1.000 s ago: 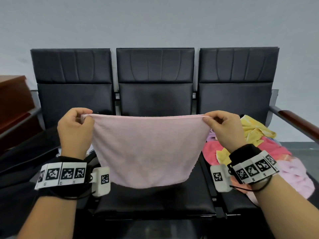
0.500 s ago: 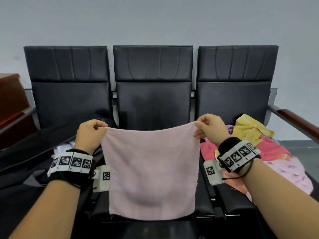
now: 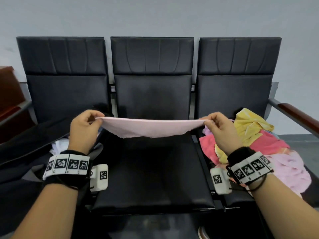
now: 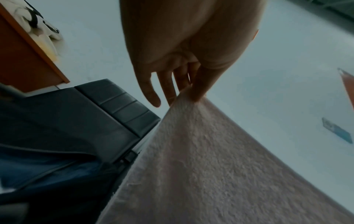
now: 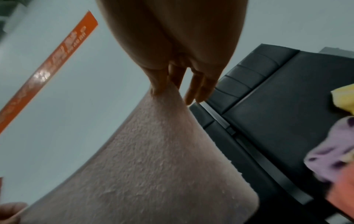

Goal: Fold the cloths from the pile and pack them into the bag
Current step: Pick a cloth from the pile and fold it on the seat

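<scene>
Since the earlier frame the pink cloth (image 3: 148,127) had swung up from hanging as a full square to a shallow, nearly level band stretched above the middle seat (image 3: 151,169). The left hand (image 3: 84,129) pinched its left corner between thumb and fingers; the right hand (image 3: 220,131) pinched the right corner likewise. The pile of cloths (image 3: 255,140) lay on the right seat, and a dark bag (image 3: 25,144) on the left one.

Left hand (image 3: 84,130) and right hand (image 3: 220,131) pinch pink cloth (image 3: 148,126) corners, stretched above middle seat (image 3: 151,169). Cloth pile (image 3: 262,144) on right seat, bag (image 3: 25,144) left.
</scene>
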Available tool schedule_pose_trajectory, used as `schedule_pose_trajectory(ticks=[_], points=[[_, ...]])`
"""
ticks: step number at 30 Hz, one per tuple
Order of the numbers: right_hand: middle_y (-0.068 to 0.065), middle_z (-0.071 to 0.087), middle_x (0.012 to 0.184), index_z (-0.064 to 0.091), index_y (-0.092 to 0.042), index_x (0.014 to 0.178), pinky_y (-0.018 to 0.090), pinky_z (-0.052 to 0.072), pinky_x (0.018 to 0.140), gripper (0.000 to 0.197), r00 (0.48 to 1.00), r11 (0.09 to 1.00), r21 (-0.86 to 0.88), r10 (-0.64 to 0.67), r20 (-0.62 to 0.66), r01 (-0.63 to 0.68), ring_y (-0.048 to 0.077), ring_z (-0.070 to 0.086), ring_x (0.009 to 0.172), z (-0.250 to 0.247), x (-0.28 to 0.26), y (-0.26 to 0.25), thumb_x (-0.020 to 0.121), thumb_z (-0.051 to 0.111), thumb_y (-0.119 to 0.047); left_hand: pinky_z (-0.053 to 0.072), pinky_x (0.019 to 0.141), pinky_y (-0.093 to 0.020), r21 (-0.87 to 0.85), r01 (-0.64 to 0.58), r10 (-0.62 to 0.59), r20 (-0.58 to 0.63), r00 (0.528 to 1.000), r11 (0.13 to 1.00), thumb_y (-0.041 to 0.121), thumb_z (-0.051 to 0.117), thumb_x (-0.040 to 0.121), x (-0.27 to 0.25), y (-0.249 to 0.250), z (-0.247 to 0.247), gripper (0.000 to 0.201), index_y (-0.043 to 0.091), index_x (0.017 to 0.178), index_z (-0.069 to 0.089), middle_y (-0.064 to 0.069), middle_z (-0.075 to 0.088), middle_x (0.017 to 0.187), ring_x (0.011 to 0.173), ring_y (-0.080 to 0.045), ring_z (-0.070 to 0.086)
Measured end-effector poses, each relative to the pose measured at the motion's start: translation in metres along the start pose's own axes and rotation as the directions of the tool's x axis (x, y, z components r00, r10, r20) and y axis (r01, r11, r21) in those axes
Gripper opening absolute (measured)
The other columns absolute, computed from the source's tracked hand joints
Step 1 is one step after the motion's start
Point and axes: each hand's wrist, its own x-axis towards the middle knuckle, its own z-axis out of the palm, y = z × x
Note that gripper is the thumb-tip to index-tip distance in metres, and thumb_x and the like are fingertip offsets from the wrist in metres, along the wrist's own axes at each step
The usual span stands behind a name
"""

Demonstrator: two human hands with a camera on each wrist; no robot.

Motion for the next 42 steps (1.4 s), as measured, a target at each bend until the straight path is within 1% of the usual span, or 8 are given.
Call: schedule_pose_trajectory(ticks=[3, 7, 13, 20, 25, 30, 37, 42], points=[[-0.012, 0.058, 0.069, 0.057, -0.021, 0.078, 0.015, 0.038, 0.063, 0.021, 0.986, 0.988, -0.133, 0.098, 0.138, -0.08, 0.001, 0.049, 0.064, 0.003, -0.027, 0.03, 0.092, 0.063, -0.006, 0.046, 0.072, -0.026, 0.05, 0.141, -0.147, 0.162, 0.976, 0.989, -0.009, 0.063, 0.083, -0.024, -0.023, 0.001, 0.03, 0.019, 0.078, 0.071, 0.0, 0.068, 0.077, 0.073, -0.014, 0.058], [-0.022, 0.059, 0.059, 0.059, -0.021, 0.074, 0.011, 0.038, 0.058, 0.024, 0.932, 0.97, -0.186, 0.205, 0.299, -0.154, -0.005, 0.05, 0.055, 0.004, -0.051, 0.06, 0.089, 0.066, -0.004, 0.043, 0.067, -0.027, 0.2, 0.284, -0.344, 0.413, 0.844, 0.938, -0.017, 0.062, 0.076, -0.052, -0.05, -0.003, 0.03, 0.011, 0.068, 0.071, -0.004, 0.066, 0.067, 0.071, -0.018, 0.056], [-0.005, 0.059, 0.063, 0.062, -0.014, 0.079, 0.025, 0.045, 0.059, 0.015, 0.877, 0.946, -0.171, 0.32, 0.357, -0.276, 0.01, 0.052, 0.059, 0.012, -0.06, 0.089, 0.091, 0.065, -0.004, 0.045, 0.07, -0.033, 0.255, 0.41, -0.481, 0.543, 0.689, 0.875, -0.016, 0.059, 0.077, -0.071, -0.077, -0.003, 0.024, 0.003, 0.072, 0.072, -0.011, 0.066, 0.068, 0.07, -0.022, 0.057], [0.009, 0.064, 0.069, 0.064, -0.011, 0.081, 0.041, 0.057, 0.057, 0.01, 0.869, 0.892, -0.175, 0.448, 0.208, -0.418, 0.02, 0.059, 0.061, 0.034, -0.068, 0.128, 0.091, 0.066, -0.009, 0.042, 0.066, -0.03, 0.262, 0.428, -0.501, 0.495, 0.71, 0.865, -0.013, 0.061, 0.081, -0.078, -0.101, 0.021, 0.024, 0.008, 0.077, 0.071, -0.009, 0.066, 0.068, 0.068, -0.02, 0.057], [-0.005, 0.064, 0.068, 0.064, -0.022, 0.079, 0.04, 0.056, 0.063, 0.012, 0.882, 0.885, -0.217, 0.447, 0.15, -0.412, 0.019, 0.061, 0.064, 0.046, -0.06, 0.155, 0.088, 0.068, -0.015, 0.047, 0.069, -0.028, 0.296, 0.351, -0.449, 0.399, 0.8, 0.888, -0.004, 0.063, 0.085, -0.078, -0.115, 0.043, 0.021, 0.015, 0.08, 0.072, -0.006, 0.071, 0.078, 0.072, -0.016, 0.06], [-0.007, 0.065, 0.072, 0.062, -0.028, 0.078, 0.041, 0.057, 0.067, 0.013, 0.898, 0.88, -0.285, 0.426, 0.113, -0.381, 0.018, 0.063, 0.068, 0.059, -0.031, 0.168, 0.087, 0.068, -0.021, 0.046, 0.071, -0.029, 0.334, 0.335, -0.451, 0.377, 0.809, 0.881, 0.0, 0.062, 0.086, -0.06, -0.134, 0.061, 0.023, 0.021, 0.081, 0.07, -0.003, 0.07, 0.082, 0.078, -0.019, 0.062], [-0.002, 0.062, 0.084, 0.061, -0.014, 0.113, 0.027, 0.043, 0.081, 0.029, 0.785, 0.727, -0.491, 0.606, 0.131, -0.479, 0.021, 0.06, 0.086, 0.087, -0.034, 0.202, 0.088, 0.069, -0.026, 0.048, 0.099, -0.042, 0.457, 0.451, -0.595, 0.242, 0.766, 0.767, 0.002, 0.059, 0.088, -0.066, -0.161, 0.09, 0.029, 0.012, 0.115, 0.065, -0.011, 0.066, 0.11, 0.105, -0.032, 0.062], [-0.003, 0.062, 0.087, 0.061, -0.019, 0.109, 0.028, 0.04, 0.074, 0.027, 0.701, 0.628, -0.617, 0.694, 0.168, -0.474, 0.02, 0.059, 0.086, 0.088, -0.081, 0.219, 0.088, 0.066, -0.035, 0.048, 0.084, -0.034, 0.598, 0.425, -0.69, 0.325, 0.647, 0.68, 0.007, 0.065, 0.084, -0.106, -0.17, 0.078, 0.022, 0.016, 0.104, 0.069, -0.011, 0.062, 0.101, 0.094, -0.03, 0.061]])
